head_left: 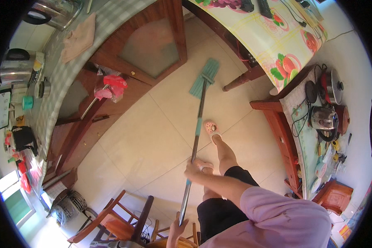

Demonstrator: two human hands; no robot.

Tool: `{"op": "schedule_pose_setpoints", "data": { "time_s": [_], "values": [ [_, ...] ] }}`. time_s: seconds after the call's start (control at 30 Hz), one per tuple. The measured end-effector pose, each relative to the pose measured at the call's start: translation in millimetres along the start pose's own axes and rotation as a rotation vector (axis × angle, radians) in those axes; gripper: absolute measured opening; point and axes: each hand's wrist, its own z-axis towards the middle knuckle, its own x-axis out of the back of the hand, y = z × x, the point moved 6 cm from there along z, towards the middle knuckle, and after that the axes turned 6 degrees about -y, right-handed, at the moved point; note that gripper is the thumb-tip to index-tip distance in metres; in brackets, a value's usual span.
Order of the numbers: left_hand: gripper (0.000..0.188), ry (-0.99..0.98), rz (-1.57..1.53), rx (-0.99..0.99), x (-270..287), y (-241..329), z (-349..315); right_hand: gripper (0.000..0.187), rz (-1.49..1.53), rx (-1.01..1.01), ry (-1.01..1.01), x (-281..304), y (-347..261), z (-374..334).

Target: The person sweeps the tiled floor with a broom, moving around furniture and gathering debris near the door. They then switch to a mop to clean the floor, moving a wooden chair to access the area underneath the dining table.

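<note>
A long-handled broom [200,105] slants across the middle of the view, its wide teal head [204,77] down on the tiled floor. My right hand [191,172] is wrapped round the handle about midway, near a teal band on the grey pole. Lower in the view, my left hand [177,228] grips the handle closer to its upper end. The broom head lies between the wooden cabinet and a turned table leg [244,79]. My feet, in pink clogs [212,128], stand just right of the handle.
A wooden cabinet [132,73] with a checked cloth runs along the left; a red plastic bag [115,84] hangs on it. A table with a fruit-print cloth [273,41] stands far right. Nearer right, a side table bears a kettle [324,120]. Wooden chairs [122,223] stand lower left.
</note>
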Motion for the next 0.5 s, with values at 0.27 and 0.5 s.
{"op": "schedule_pose_setpoints", "data": {
  "time_s": [0.27,0.5],
  "values": [
    [0.022,0.069,-0.529,0.211,-14,22,-109,0.011,0.170,0.312,0.110,-7,-72,-56],
    [0.040,-0.028,-0.089,-0.026,-40,104,26,0.009,0.001,0.188,0.242,9,104,-17]
  ]
}}
